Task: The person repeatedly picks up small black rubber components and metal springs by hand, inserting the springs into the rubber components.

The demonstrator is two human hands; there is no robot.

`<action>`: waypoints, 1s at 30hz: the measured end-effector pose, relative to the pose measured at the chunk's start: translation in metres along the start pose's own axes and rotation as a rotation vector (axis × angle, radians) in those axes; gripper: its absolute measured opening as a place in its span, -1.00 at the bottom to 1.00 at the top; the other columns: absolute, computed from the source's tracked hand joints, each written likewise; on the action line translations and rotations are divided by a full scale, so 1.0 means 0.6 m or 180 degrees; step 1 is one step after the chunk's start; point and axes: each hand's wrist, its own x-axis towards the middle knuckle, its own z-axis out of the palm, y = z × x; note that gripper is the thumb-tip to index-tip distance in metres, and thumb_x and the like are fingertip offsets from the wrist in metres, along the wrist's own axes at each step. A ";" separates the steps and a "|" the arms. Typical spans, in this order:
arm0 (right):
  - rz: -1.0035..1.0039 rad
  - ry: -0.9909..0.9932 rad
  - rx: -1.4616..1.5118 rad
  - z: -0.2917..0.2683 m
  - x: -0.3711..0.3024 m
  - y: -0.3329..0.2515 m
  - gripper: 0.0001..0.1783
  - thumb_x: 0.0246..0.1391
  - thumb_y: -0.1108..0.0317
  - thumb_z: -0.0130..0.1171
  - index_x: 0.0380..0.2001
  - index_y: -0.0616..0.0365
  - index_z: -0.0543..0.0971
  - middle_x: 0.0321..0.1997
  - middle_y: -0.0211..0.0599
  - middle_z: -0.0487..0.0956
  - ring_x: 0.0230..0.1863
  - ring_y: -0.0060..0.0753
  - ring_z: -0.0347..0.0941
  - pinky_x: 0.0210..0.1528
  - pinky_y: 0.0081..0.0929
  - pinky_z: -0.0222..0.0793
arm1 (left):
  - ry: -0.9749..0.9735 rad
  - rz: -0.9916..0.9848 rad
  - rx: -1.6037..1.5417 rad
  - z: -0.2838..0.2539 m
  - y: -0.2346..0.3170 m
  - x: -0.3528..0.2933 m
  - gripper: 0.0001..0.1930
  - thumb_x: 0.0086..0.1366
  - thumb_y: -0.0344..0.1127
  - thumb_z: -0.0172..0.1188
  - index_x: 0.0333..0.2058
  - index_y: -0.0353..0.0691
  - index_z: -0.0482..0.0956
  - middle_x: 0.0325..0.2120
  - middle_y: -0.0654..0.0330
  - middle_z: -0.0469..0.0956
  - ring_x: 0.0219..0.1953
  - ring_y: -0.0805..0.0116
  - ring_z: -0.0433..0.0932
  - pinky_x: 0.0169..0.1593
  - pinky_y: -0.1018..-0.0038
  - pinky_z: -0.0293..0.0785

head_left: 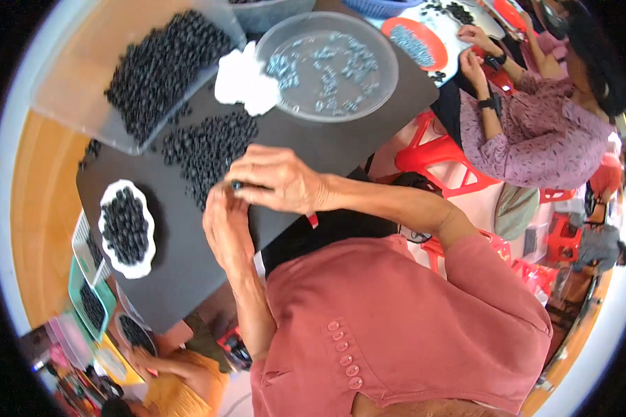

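My left hand and my right hand meet over the dark table, fingertips closed together. Pinched between them is a small black part with a bluish glint; its exact kind does not show. Just beyond my fingers spreads a loose pile of small black parts. To the left stands a white scalloped dish, heaped with similar black pieces. A round translucent tub at the far side holds small shiny, bluish pieces. Against it lies a crumpled white cloth or bag.
A large clear bin of black parts lies tilted at the far left. On the right, a person in a patterned purple top works by an orange-red dish. Red stools stand nearby. Someone in yellow sits lower left beside baskets.
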 end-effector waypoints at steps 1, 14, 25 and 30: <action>0.0052 -0.0044 0.0090 -0.003 -0.001 -0.005 -0.70 -0.10 0.50 0.26 -0.22 0.27 0.53 -0.25 -0.22 0.53 -0.25 -0.25 0.44 -0.20 -0.38 0.41 | 0.0002 0.0004 -0.0007 0.000 0.002 -0.002 -0.70 0.36 -0.24 -0.04 -0.13 -0.39 0.43 -0.20 0.15 0.44 -0.16 0.36 0.44 -0.02 0.39 0.38; -0.1164 0.1365 -0.2516 -0.263 0.271 0.161 -0.77 -0.13 0.33 0.20 -0.40 0.27 0.59 -0.45 -0.05 0.58 -0.50 -0.13 0.52 -0.41 -0.29 0.42 | -0.0019 0.0085 0.0538 0.026 0.018 -0.008 -0.70 0.36 -0.23 -0.06 -0.25 -0.45 0.43 -0.44 -0.01 0.56 -0.33 0.25 0.53 -0.07 0.35 0.45; 0.0024 -0.0977 -0.1378 -0.074 0.182 0.132 -0.79 -0.03 0.34 0.09 -0.33 0.14 0.63 -0.40 -0.15 0.62 -0.36 -0.13 0.56 -0.21 -0.30 0.47 | -0.0258 0.0143 0.0232 0.012 0.001 -0.004 -0.71 0.37 -0.27 -0.07 -0.23 -0.44 0.45 -0.40 -0.01 0.57 -0.29 0.25 0.55 -0.10 0.35 0.47; 0.0007 -0.1612 -0.1645 -0.024 0.193 0.139 -0.79 -0.07 0.44 0.13 -0.29 0.18 0.60 -0.35 -0.18 0.61 -0.32 -0.18 0.56 -0.22 -0.34 0.47 | -0.0274 0.0082 0.0223 0.013 0.007 -0.003 -0.70 0.38 -0.25 -0.07 -0.24 -0.43 0.47 -0.39 0.00 0.58 -0.28 0.32 0.55 -0.09 0.42 0.46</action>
